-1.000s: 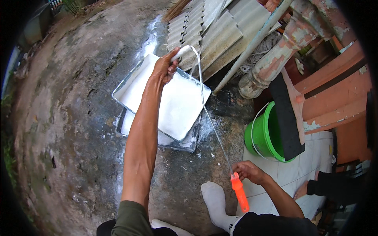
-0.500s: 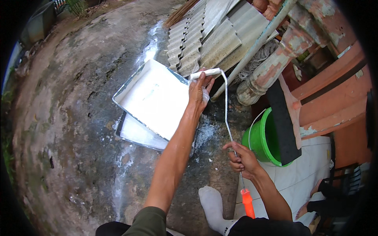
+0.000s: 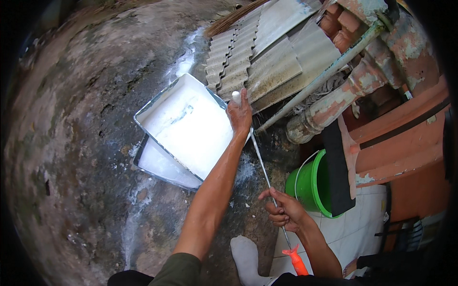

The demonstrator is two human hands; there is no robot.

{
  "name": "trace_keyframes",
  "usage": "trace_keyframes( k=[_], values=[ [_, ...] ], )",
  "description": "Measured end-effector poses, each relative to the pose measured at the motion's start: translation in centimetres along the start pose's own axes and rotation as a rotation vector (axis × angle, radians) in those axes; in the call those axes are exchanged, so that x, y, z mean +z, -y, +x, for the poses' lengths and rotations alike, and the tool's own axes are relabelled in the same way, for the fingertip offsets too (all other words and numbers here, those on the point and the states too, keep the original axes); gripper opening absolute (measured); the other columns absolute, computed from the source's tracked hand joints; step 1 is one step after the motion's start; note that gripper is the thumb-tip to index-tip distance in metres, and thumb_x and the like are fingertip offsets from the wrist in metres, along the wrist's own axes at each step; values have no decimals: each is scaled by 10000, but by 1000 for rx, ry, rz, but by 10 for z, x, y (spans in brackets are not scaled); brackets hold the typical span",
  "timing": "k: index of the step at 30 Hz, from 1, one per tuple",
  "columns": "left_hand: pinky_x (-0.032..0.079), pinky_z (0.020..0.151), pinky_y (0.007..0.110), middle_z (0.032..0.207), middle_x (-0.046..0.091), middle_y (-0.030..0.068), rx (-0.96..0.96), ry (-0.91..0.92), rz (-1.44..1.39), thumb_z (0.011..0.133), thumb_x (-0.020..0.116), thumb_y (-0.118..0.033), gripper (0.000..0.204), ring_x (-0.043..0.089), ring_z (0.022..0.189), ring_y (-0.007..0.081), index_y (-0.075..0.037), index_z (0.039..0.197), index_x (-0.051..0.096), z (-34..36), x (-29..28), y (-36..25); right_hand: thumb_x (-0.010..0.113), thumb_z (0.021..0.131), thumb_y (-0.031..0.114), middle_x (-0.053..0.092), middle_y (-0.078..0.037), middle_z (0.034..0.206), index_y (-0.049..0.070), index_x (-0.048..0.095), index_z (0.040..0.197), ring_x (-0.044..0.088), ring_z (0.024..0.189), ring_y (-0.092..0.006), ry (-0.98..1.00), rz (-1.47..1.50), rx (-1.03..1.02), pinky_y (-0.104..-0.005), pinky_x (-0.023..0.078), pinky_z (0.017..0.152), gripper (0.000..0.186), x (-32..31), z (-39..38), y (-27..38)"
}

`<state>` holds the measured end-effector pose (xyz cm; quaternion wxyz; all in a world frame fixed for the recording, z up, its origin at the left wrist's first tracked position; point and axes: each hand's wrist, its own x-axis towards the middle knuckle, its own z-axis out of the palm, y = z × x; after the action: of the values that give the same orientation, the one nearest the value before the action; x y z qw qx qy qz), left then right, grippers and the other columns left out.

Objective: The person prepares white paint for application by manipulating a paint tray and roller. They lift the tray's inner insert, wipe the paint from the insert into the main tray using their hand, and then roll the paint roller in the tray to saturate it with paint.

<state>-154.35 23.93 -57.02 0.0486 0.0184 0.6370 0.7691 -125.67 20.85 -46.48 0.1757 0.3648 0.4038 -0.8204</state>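
Note:
My left hand [image 3: 238,114] grips the white cylindrical end [image 3: 236,97] of a bent metal roller frame, beside a shallow square tray [image 3: 157,100] coated in white paint. That tray sits crookedly over a second paint-smeared tray [image 3: 150,162]. Lower right, my right hand [image 3: 281,212] has its fingers wrapped round the frame's long thin rod [image 3: 260,162]. An orange plastic handle [image 3: 298,262] is at the rod's bottom end, below that hand. How the left fingers meet the white end is partly hidden.
Corrugated sheets [image 3: 229,62], a straw broom [image 3: 219,21], a leaning pole [image 3: 324,71] and a peeling baluster [image 3: 319,114] lie behind. A green bucket [image 3: 305,195] stands right on white tiles [image 3: 358,229]. My socked foot [image 3: 245,257] is on stained concrete [image 3: 86,167].
My left hand moved right, turning the roller's white end from sideways to upward. My right hand moved from beside the orange handle up onto the rod. The view shifted slightly.

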Motion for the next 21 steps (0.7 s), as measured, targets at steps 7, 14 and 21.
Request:
trace_keyframes(
  k=[7, 14, 21],
  values=[
    [500, 654, 533, 748, 660, 288, 459, 334, 513, 1000, 517, -492, 583, 649, 703, 469, 64, 1154, 601, 11, -22, 7, 353, 1084, 424, 295, 65, 600, 60, 536, 1224, 227, 393, -3, 131, 263, 75, -179, 173, 334, 431, -14, -9, 1],
    [478, 695, 573, 1014, 653, 284, 798, 618, 490, 1026, 502, -316, 356, 646, 803, 461, -105, 1312, 505, 24, -34, 5, 368, 1083, 418, 295, 68, 617, 48, 540, 1240, 241, 406, 2, 36, 161, 61, -172, 176, 335, 437, -19, -13, 10],
    [497, 680, 543, 763, 681, 229, 561, 554, 783, 1005, 514, -422, 371, 662, 778, 448, -95, 1069, 677, 26, -34, -9, 420, 1077, 338, 325, 66, 630, 46, 556, 1277, 273, 440, -7, -82, -110, -40, -177, 218, 372, 379, -2, -15, 17]
  ],
)
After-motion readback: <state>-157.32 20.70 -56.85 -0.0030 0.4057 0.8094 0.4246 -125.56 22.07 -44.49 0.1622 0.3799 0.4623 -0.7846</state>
